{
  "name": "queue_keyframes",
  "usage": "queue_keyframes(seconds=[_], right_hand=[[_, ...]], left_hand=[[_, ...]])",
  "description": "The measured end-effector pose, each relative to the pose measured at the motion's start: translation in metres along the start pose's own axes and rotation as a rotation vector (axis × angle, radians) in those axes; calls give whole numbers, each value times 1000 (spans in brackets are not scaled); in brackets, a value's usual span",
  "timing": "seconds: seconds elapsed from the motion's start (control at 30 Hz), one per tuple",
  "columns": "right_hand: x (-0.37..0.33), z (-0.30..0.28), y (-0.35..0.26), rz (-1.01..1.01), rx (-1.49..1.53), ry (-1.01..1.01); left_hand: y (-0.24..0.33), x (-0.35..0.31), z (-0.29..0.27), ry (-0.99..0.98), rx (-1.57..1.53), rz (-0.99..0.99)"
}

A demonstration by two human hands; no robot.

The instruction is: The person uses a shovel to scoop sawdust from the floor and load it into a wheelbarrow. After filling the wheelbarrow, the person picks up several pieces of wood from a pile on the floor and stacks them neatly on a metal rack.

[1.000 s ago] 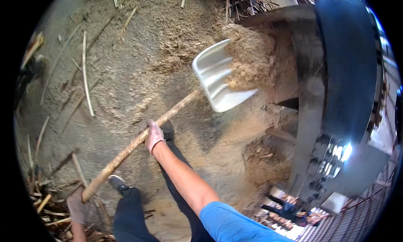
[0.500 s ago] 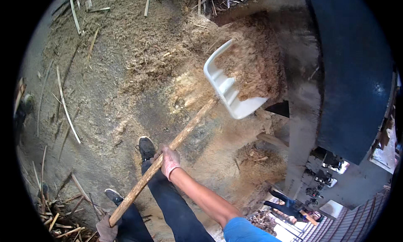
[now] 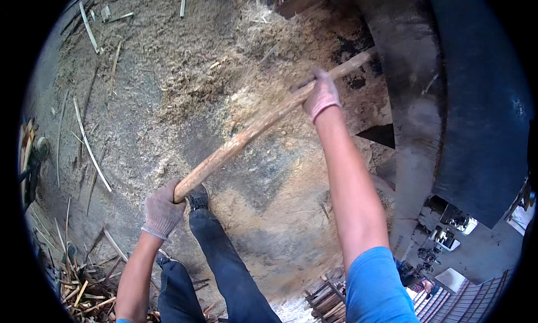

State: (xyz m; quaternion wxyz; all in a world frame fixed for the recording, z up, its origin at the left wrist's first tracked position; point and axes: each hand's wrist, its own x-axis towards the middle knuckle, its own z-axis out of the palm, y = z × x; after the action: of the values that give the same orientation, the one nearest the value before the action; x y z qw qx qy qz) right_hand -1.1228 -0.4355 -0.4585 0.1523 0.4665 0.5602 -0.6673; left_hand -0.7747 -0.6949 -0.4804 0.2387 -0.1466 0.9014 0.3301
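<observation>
Both of my hands, in knitted work gloves, grip the long wooden handle of a shovel [image 3: 246,138]. My left hand [image 3: 163,211] is closed round the near end of the handle, at the lower left. Farther up, my right hand [image 3: 323,97] wraps round it with the arm stretched out. The handle slants up to the right, and its far end reaches the edge of a large dark metal structure [image 3: 400,93]. The white shovel blade is hidden past that edge. Damp brown sawdust [image 3: 196,82] lies spread over the ground beneath the handle.
Thin wood strips [image 3: 89,143] are scattered on the left, with a heap of wood scraps [image 3: 84,295] at the lower left. A dark blue panel [image 3: 476,98] stands on the right. Stacked wood [image 3: 328,303] and a person [image 3: 423,286] appear at the lower right.
Both hands have pushed the shovel up and to the right. Its white blade, earlier in view with sawdust on it, has passed out of sight at the metal structure.
</observation>
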Motion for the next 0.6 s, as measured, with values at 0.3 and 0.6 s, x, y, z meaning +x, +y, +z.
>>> queue_keyframes(seconds=[0.3, 0.6], right_hand=[[-80, -33, 201, 284, 28, -118], [-134, -59, 352, 571, 350, -97]], left_hand=[[-134, -169, 11, -80, 130, -203], [-233, -264, -45, -191, 284, -247]])
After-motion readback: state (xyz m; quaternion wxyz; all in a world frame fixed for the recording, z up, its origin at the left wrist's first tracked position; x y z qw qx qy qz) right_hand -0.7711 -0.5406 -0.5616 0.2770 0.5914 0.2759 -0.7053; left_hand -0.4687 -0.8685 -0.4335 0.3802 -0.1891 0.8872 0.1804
